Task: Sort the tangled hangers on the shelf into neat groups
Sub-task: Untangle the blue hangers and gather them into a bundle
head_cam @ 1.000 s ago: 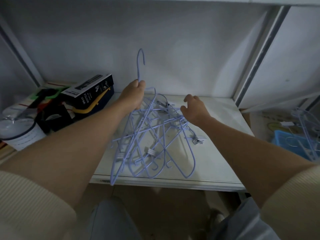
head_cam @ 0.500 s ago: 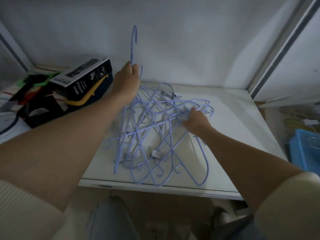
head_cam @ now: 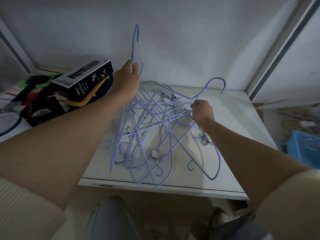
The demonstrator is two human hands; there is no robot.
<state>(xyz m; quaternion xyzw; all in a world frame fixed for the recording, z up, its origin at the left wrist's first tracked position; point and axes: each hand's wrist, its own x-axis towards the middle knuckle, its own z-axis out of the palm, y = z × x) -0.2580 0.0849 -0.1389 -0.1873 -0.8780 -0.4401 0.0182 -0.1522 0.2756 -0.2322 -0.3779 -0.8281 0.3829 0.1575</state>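
Note:
A tangle of several light-blue wire hangers (head_cam: 155, 135) with small clips lies on the white shelf (head_cam: 239, 129). My left hand (head_cam: 127, 80) is at the back left of the pile, closed around the neck of one hanger whose hook (head_cam: 136, 37) sticks straight up against the wall. My right hand (head_cam: 202, 110) is on the right side of the pile, pinching the neck of a second hanger; its hook (head_cam: 216, 84) rises up and to the right. Both held hangers remain caught in the pile.
A black spray-bottle box (head_cam: 83, 80) with a yellow piece under it lies left of the pile, beside black, green and red clutter (head_cam: 38, 94). A blue basket (head_cam: 304, 148) sits lower right. The white back wall and a side post (head_cam: 277, 54) close in the shelf.
My right hand went from hovering open to gripping a hanger neck and lifting it, so its hook now stands up. My left hand kept its hanger raised. The pile spread out.

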